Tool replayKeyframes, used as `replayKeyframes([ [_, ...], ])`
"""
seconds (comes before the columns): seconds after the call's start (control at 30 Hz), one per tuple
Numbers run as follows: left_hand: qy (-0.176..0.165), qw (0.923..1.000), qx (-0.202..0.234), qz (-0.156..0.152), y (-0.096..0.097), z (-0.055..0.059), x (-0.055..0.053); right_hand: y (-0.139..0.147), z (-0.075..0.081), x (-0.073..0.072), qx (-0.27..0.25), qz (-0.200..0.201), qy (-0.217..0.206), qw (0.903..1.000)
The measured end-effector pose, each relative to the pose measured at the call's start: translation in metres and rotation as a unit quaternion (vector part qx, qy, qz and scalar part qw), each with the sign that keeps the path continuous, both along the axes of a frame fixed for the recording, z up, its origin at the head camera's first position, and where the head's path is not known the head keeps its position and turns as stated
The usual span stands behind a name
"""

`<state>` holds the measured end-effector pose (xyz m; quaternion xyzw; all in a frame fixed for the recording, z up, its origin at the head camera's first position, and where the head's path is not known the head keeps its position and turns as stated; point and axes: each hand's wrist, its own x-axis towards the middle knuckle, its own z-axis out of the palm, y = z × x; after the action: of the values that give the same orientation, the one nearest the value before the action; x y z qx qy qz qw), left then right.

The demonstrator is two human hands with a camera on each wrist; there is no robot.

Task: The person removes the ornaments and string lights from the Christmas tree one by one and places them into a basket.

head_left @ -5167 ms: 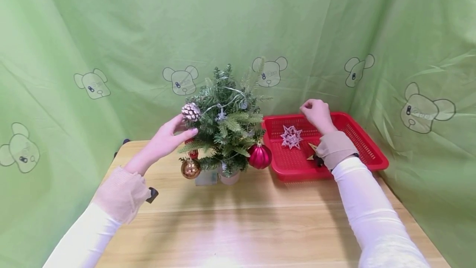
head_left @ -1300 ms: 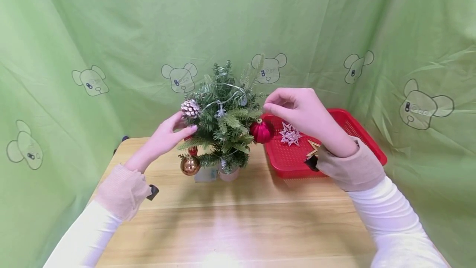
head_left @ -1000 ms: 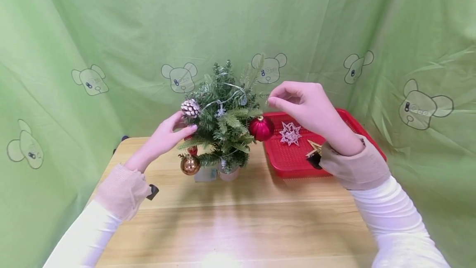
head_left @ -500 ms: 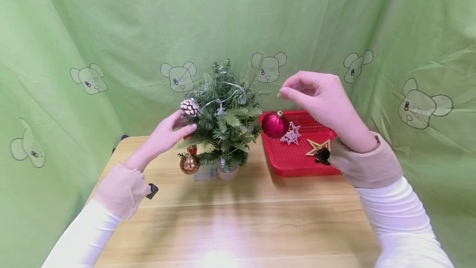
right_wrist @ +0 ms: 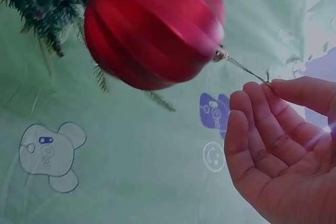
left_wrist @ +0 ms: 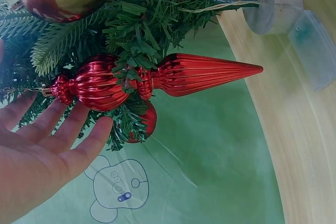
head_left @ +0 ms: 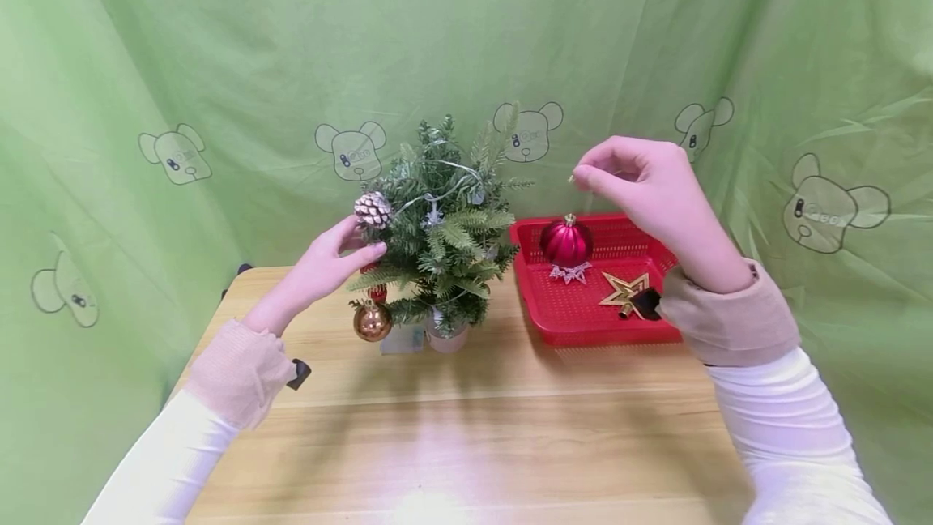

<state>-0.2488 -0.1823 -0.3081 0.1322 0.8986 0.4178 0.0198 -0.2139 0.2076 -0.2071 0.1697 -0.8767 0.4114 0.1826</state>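
A small Christmas tree (head_left: 452, 241) stands in a pale pot (head_left: 446, 337) on the table. My right hand (head_left: 649, 185) pinches the thin gold string of a red ribbed Christmas bauble (head_left: 566, 243). The bauble hangs below the fingertips, over the red basket and apart from the tree; the right wrist view shows its string (right_wrist: 244, 67) between thumb and forefinger. My left hand (head_left: 324, 270) is at the tree's left side, under a frosted pine cone (head_left: 372, 210). Its spread fingers (left_wrist: 79, 124) lie against the branches beside a long red spire ornament (left_wrist: 100, 83).
The red basket (head_left: 539, 322) right of the tree holds a glittery star snowflake (head_left: 571, 274) and a gold star (head_left: 619, 292). A gold bauble (head_left: 372, 321) hangs low on the tree's left. Green curtains (head_left: 277, 39) surround the wooden table (head_left: 408, 444).
From beside the tree's right branches, my right hand has moved right and slightly up, carrying the red bauble away over the basket. My left hand has hardly moved.
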Motion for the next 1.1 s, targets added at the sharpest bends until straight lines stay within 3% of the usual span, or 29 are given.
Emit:
replayKeyframes([
  [0.47,-0.001,1.0000,0.000,-0.003,0.000,-0.001,0.000,0.027,-0.027,-0.022,0.003,-0.038,-0.034,0.9987],
  [0.8,0.002,1.0000,0.001,-0.003,0.000,0.000,0.001,0.047,-0.063,-0.064,0.037,-0.059,-0.053,0.9962],
  [1.1,0.001,1.0000,0.003,-0.004,0.001,-0.001,0.002,0.060,-0.095,-0.094,0.062,-0.070,-0.095,0.9911],
])
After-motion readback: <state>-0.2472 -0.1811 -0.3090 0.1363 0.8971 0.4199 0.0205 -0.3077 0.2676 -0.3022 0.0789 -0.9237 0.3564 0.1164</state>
